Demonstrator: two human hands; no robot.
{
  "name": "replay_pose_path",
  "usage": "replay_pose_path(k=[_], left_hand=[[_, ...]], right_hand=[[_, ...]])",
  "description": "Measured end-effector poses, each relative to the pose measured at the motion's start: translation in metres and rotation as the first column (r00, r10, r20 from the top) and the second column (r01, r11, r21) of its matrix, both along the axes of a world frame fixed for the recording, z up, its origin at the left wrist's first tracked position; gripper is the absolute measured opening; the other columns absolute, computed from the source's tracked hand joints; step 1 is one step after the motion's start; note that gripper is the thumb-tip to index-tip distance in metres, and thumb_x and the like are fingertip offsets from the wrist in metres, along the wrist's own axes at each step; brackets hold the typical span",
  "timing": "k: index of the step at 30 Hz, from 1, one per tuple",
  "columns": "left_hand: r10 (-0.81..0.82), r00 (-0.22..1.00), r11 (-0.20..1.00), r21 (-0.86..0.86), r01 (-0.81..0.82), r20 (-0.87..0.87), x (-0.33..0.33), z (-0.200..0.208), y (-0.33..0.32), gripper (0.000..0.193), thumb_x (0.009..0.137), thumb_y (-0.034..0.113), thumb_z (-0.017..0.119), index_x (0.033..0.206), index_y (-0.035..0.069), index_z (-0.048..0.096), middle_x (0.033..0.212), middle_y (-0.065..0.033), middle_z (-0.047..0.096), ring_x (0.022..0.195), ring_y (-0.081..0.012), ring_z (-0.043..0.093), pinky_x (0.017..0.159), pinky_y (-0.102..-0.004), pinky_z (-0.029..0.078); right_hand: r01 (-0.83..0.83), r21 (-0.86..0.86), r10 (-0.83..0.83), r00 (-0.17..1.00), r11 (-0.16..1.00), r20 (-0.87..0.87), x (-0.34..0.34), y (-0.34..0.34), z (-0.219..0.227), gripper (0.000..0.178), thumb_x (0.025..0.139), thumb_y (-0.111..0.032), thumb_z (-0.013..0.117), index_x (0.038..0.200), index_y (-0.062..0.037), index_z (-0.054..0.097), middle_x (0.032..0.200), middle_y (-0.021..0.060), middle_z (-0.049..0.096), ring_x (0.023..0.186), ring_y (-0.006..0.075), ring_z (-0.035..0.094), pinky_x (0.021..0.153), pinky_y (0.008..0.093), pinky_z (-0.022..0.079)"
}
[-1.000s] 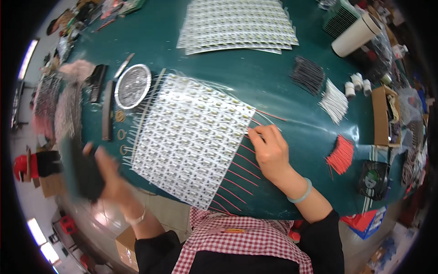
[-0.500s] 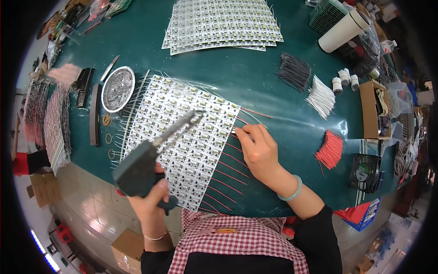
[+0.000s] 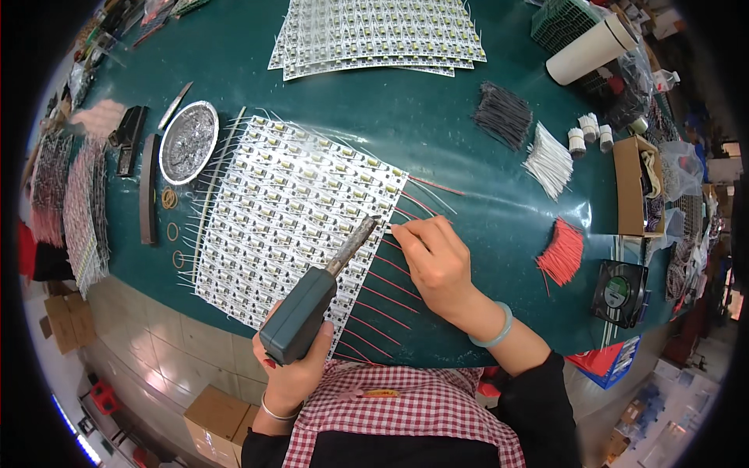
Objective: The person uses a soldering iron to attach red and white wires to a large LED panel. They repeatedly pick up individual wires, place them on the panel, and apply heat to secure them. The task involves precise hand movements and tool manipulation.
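A panel of white circuit boards (image 3: 273, 222) lies tilted on the green table. Red wires (image 3: 388, 282) stick out along its right edge, and pale wires fringe the left one. My left hand (image 3: 300, 376) is wrapped round a dark green soldering gun (image 3: 299, 313), its tip over the panel near the right edge. Just beyond that edge, my right hand (image 3: 438, 261) is closed in a pinch on a thin white wire, close to the soldering gun's tip. Most of the wire is hidden by the fingers.
Farther off lie stacked board panels (image 3: 382, 39). A round dish (image 3: 189, 143) of silvery material stands left, beside rubber bands (image 3: 172, 232). Bundles of black (image 3: 502, 115), white (image 3: 548, 162) and red wires (image 3: 560, 251) lie right, near a small fan (image 3: 619, 292) and a carton (image 3: 638, 187).
My left hand has swung the soldering gun right and turned it, bringing its tip beside the right hand's fingers. The right hand has shifted slightly left, still pinching.
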State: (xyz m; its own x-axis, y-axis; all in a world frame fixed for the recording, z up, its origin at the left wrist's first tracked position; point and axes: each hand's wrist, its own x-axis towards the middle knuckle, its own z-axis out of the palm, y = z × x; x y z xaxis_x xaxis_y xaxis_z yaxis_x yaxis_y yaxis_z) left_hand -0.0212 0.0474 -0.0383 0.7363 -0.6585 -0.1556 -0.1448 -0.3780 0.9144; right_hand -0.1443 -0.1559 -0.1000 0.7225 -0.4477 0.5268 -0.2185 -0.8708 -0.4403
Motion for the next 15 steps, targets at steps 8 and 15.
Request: replay_pose_path(k=[8, 15], left_hand=[[-0.145, 0.979, 0.989, 0.051, 0.139, 0.141, 0.0045, 0.0016, -0.0022, 0.022, 0.075, -0.001, 0.074, 0.096, -0.004, 0.068, 0.087, -0.0102, 0.062, 0.070, -0.0174, 0.061, 0.062, -0.0279, 0.048], [-0.156, 0.979, 0.987, 0.066, 0.149, 0.130, 0.0055, 0.0026, -0.0050, 0.022, 0.075, -0.002, 0.073, 0.096, -0.004, 0.068, 0.088, -0.0105, 0.062, 0.071, -0.0179, 0.061, 0.063, -0.0283, 0.048]], right_hand=[[0.009, 0.002, -0.009, 1.000, 1.000, -0.028, 0.0003, 0.0009, -0.0002, 0.029, 0.071, 0.001, 0.068, 0.100, 0.0026, 0.066, 0.090, 0.0092, 0.061, 0.079, 0.0243, 0.061, 0.062, 0.0319, 0.051], [0.025, 0.049, -0.025, 1.000, 0.998, -0.003, 0.0027, 0.0024, 0.0019, 0.028, 0.070, 0.009, 0.070, 0.097, 0.0025, 0.069, 0.085, 0.0098, 0.063, 0.074, 0.0249, 0.061, 0.061, 0.0332, 0.051]])
